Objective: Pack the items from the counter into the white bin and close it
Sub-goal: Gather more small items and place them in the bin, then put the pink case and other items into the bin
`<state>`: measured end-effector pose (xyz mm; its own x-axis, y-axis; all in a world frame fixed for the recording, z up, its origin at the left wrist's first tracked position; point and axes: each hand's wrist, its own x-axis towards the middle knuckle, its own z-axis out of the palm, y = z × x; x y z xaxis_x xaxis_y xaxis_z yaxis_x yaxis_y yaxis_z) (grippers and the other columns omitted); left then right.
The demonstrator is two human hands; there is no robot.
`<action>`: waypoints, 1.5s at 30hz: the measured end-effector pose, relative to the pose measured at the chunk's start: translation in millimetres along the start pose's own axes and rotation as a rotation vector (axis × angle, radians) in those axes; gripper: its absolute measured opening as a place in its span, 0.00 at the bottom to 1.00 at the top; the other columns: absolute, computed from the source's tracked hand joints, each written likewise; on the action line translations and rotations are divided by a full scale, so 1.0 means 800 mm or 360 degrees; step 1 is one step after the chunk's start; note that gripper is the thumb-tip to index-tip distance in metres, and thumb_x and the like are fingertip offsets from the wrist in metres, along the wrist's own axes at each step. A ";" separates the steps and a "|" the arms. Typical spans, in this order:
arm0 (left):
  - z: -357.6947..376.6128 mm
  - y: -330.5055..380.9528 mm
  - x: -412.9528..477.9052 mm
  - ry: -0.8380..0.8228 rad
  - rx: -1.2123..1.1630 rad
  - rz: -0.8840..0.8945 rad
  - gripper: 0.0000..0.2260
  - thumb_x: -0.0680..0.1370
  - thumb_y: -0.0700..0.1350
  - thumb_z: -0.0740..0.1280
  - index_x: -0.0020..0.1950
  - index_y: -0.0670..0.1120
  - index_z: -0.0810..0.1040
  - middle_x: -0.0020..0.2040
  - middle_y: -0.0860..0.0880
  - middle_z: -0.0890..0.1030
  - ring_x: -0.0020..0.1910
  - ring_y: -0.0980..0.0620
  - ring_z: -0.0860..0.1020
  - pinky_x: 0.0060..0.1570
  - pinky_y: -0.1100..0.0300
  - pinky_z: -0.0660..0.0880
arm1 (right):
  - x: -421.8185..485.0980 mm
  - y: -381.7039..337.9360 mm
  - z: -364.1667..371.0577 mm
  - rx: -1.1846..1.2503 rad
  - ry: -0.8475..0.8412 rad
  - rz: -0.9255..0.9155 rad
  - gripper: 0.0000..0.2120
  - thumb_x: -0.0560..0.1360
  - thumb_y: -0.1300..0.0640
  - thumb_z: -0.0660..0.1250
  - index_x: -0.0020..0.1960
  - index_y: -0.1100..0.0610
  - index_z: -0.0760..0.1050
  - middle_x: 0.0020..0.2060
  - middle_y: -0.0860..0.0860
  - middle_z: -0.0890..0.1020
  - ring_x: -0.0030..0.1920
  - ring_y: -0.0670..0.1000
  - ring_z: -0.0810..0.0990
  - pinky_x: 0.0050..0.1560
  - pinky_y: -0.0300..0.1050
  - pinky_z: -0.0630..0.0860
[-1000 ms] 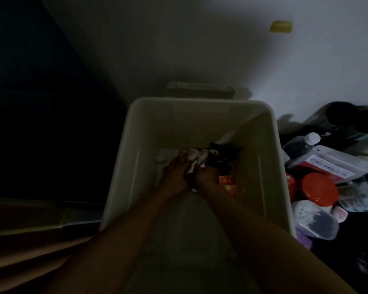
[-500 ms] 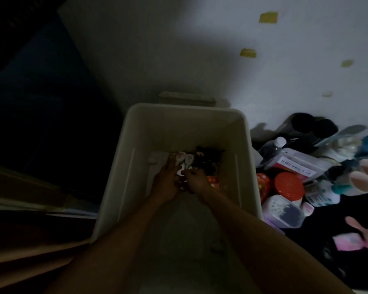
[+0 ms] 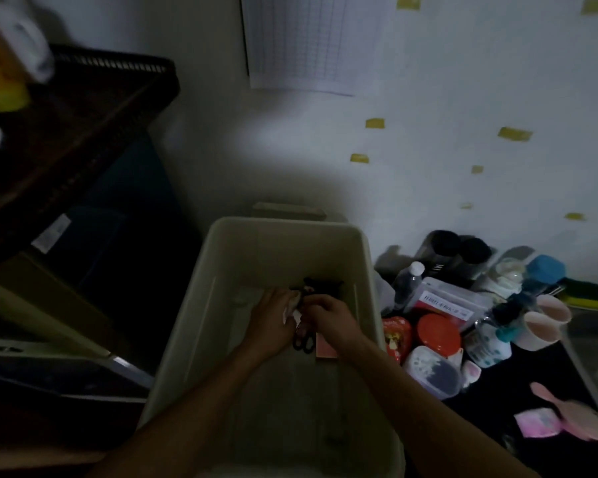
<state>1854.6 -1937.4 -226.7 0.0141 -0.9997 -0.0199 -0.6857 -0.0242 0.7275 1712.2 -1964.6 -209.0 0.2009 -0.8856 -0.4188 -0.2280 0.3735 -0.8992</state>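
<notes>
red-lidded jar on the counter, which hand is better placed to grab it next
Right, probably: the right hand sits nearer the right wall of the white bin, with the red-lidded jar just beyond it; the left hand would cross over.

Yellow container [image 3: 0, 63] blurred, cropped; white bin [image 3: 283, 225] contents indistinct.

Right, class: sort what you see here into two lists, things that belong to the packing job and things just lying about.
Job: white bin, left hand, right hand, scissors inside it; red-lidded jar, clear bottle, pink hairbrush on the counter.

Lying about: dark basket, wall chart, yellow tape scraps.
</notes>
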 end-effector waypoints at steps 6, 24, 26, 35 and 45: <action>0.000 0.043 0.004 0.0095 -0.0139 0.0018 0.17 0.74 0.54 0.60 0.63 0.60 0.73 0.58 0.57 0.81 0.57 0.57 0.79 0.55 0.52 0.78 | -0.026 -0.030 -0.054 0.0321 -0.0051 -0.0166 0.10 0.79 0.65 0.60 0.55 0.58 0.78 0.46 0.55 0.85 0.45 0.51 0.84 0.45 0.43 0.80; 0.135 0.261 0.022 0.0163 0.0169 0.0495 0.22 0.77 0.39 0.61 0.72 0.44 0.71 0.71 0.46 0.72 0.72 0.50 0.67 0.75 0.54 0.60 | -0.072 -0.015 -0.251 -0.0009 0.0066 -0.0562 0.15 0.79 0.68 0.57 0.49 0.51 0.78 0.43 0.42 0.81 0.43 0.34 0.81 0.41 0.27 0.75; 0.156 0.269 0.016 0.0138 0.0167 0.0488 0.22 0.78 0.41 0.60 0.72 0.44 0.71 0.71 0.46 0.72 0.72 0.50 0.67 0.75 0.58 0.57 | -0.071 0.004 -0.271 -0.0049 0.0086 -0.0569 0.14 0.80 0.67 0.57 0.50 0.52 0.78 0.44 0.43 0.81 0.43 0.34 0.81 0.41 0.27 0.74; 0.247 0.256 -0.019 -0.0003 0.0103 0.0297 0.23 0.78 0.37 0.62 0.73 0.46 0.69 0.72 0.47 0.71 0.71 0.51 0.68 0.72 0.60 0.62 | -0.061 0.092 -0.339 0.0098 0.0093 -0.0208 0.10 0.78 0.66 0.62 0.55 0.61 0.80 0.47 0.53 0.85 0.47 0.47 0.84 0.43 0.36 0.79; 0.312 0.205 -0.078 -0.0053 -0.0144 -0.0162 0.21 0.78 0.37 0.62 0.71 0.44 0.70 0.70 0.47 0.72 0.67 0.51 0.71 0.66 0.61 0.67 | -0.083 0.188 -0.348 0.0157 -0.0101 0.0076 0.07 0.79 0.62 0.63 0.51 0.53 0.79 0.50 0.50 0.83 0.49 0.46 0.82 0.45 0.34 0.78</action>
<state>1559.7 -1878.2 -277.1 0.0549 -0.9915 -0.1183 -0.6137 -0.1270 0.7793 1399.3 -1926.6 -280.7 0.2524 -0.8481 -0.4659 -0.1446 0.4430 -0.8848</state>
